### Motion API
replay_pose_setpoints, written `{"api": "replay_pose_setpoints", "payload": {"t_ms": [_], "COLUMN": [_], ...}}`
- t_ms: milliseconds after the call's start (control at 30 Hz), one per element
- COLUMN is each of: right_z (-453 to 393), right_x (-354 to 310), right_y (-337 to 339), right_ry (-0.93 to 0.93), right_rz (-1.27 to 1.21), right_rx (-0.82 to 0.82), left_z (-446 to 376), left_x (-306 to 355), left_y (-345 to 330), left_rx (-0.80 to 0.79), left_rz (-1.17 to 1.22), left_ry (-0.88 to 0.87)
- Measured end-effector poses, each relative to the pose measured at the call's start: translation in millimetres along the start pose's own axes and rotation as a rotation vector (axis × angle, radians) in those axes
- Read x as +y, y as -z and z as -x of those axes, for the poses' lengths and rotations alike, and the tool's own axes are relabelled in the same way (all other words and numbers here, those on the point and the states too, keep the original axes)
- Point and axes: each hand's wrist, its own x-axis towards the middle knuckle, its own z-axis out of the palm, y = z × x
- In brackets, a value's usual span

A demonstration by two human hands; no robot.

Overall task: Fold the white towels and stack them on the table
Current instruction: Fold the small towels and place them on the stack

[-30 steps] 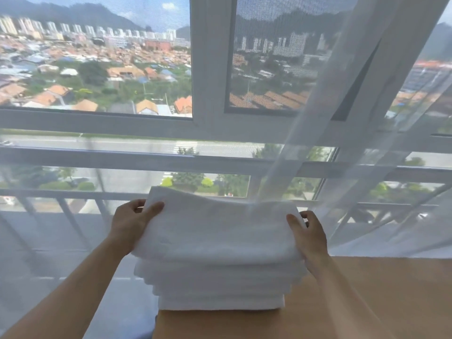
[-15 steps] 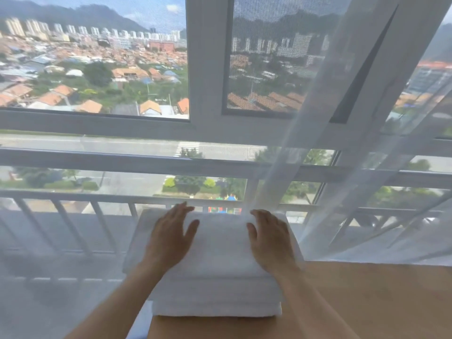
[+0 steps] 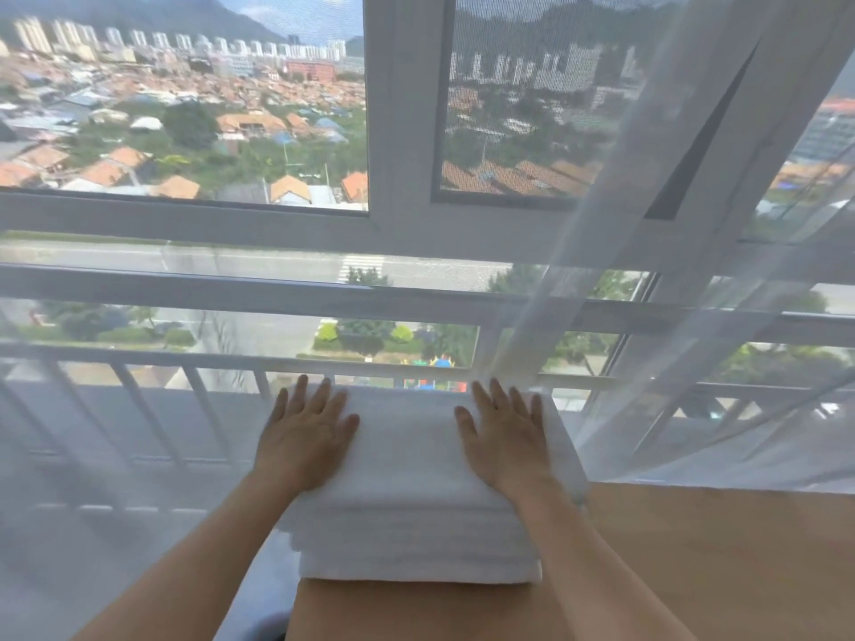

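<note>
Pressing flat, fingers straight, the left hand [image 3: 305, 437] and right hand [image 3: 504, 437] now rest atop the towels [image 3: 407, 460], no longer gripping the sides; stacking on the table [image 3: 694, 548] seems finished.

Sheer curtain [image 3: 647, 270], window frame [image 3: 402, 131], railing [image 3: 139, 363] (city beyond)

Left hand [image 3: 305, 437], right hand [image 3: 504, 439] (flat), towel stack [image 3: 412, 511]

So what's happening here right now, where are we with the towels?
A person presses both hands flat on a stack of folded white towels. The left hand and right hand lie open, fingers spread, on the top towel. The stack sits at the left corner of the light wooden table, beside a sheer white curtain.
</note>
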Motion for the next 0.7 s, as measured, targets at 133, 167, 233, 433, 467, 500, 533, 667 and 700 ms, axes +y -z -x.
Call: {"api": "replay_pose_setpoints", "payload": {"t_ms": [133,167,233,433,467,500,533,667,700], "right_z": [3.2,2.3,0.4,7.6,7.3,7.0,7.1,18.3,20.7], "right_x": [-26.2,-16.4,12.5,45.1,38.7,28.5,15.0,-41.3,-43.6], "right_y": [-21.5,-24.8,-23.7,-13.7,-12.4,-11.2,-10.0,-24.8,-30.0], "right_ry": [0.205,0.155,0.034,-0.154,-0.178,-0.179,-0.147,0.148,0.154], "right_rz": [-0.049,-0.051,-0.055,-0.015,0.019,0.037,0.025,-0.102,-0.095], "right_rx": [-0.118,-0.121,-0.093,-0.079,-0.054,-0.017,0.020,-0.014,-0.033], "left_z": [5.5,7.0,5.9,4.6,4.6,4.6,4.4,14.0,16.0], "left_x": [48.9,46.1,26.5,-10.5,-7.2,-0.8,9.8,54.6,54.4], "left_y": [-7.5,-10.9,-13.3,-11.4,-11.1,-9.8,-7.5,-11.0,-15.0], "left_rx": [-0.004,0.007,0.031,-0.015,-0.005,0.007,0.018,0.031,0.036], "left_rz": [0.139,0.118,0.064,0.096,0.078,0.056,0.055,0.163,0.153], "left_ry": [-0.217,-0.196,-0.126,-0.003,0.014,0.013,-0.020,-0.275,-0.279]}}
